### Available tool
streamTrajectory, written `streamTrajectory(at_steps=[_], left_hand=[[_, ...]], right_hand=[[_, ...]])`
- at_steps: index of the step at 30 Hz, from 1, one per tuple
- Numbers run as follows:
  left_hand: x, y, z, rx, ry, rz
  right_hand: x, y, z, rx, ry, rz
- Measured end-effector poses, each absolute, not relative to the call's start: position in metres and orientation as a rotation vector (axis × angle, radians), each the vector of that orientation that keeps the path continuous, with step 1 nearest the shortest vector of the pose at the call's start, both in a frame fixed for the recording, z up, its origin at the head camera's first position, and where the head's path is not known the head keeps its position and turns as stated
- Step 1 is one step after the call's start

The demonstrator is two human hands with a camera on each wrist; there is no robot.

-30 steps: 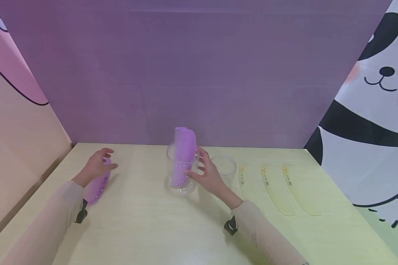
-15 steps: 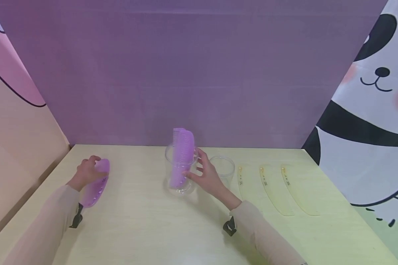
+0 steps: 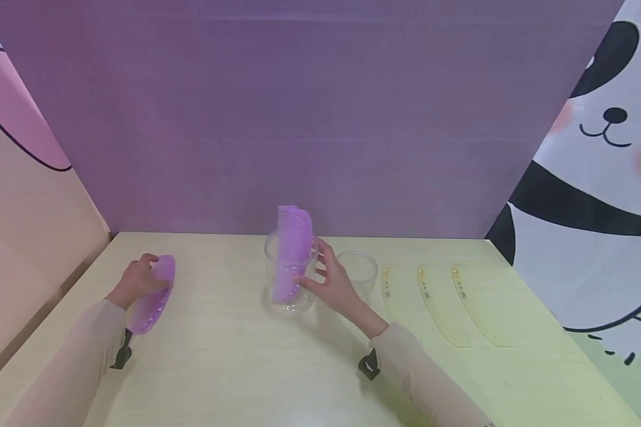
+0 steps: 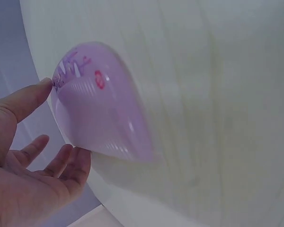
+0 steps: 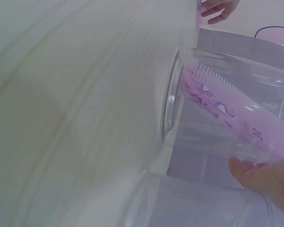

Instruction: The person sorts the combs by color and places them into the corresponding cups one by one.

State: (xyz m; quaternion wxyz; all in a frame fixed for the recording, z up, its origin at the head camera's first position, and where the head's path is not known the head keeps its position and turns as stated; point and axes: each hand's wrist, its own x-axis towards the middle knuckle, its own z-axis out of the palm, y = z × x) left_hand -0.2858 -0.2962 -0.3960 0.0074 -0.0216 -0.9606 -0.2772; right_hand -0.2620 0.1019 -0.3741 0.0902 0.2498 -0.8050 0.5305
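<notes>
Head view, near field: both forearms in pale sleeves reach forward over the pale wood surface (image 3: 229, 362), each with a dark strap clip at the wrist.

Left hand (image 3: 136, 282): lies at the left part of the surface, wrist low, fingers curled over the top end of a purple comb (image 3: 152, 296). The comb is tilted, its lower end pointing back toward the sleeve. Left wrist view: the thumb tip touches the comb's printed edge and the other fingers (image 4: 61, 163) lie under its rounded back, so the hand grips the comb (image 4: 99, 104) between thumb and fingers; the comb looks raised off the surface, though contact cannot be told for certain.

Right hand (image 3: 331, 284): middle of the surface, palm turned to the left, fingers spread and curved about the right wall of a clear cup (image 3: 290, 274). The thumb lies low on the cup's front. The cup stands upright and holds a second purple comb (image 3: 292, 249), standing on end with its teeth to the left and its top above the rim. Right wrist view: a fingertip presses on the cup wall beside the comb (image 5: 227, 116).

Just behind the right hand: an empty clear cup (image 3: 358, 274), upright, near the first cup.

Farther right: three yellow combs (image 3: 446, 305) lie flat, side by side and apart.

Far: purple backdrop (image 3: 310, 118); panda print at right.
</notes>
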Motion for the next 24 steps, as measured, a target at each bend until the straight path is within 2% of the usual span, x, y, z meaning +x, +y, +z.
streamTrajectory(at_steps=[10, 17, 24], left_hand=[[-0.284, -0.298, -0.395, -0.034, -2.992, -0.913], [-0.281, -0.299, -0.391, 0.051, -3.014, -1.011], [-0.282, -0.302, -0.392, 0.091, -2.995, -1.038]], right_hand=[[-0.265, 0.103, -0.379, 0.806, -2.347, 1.525], [-0.241, 0.098, -0.346, 0.765, -2.420, 1.611], [-0.240, 0.099, -0.346, 0.759, -2.428, 1.609]])
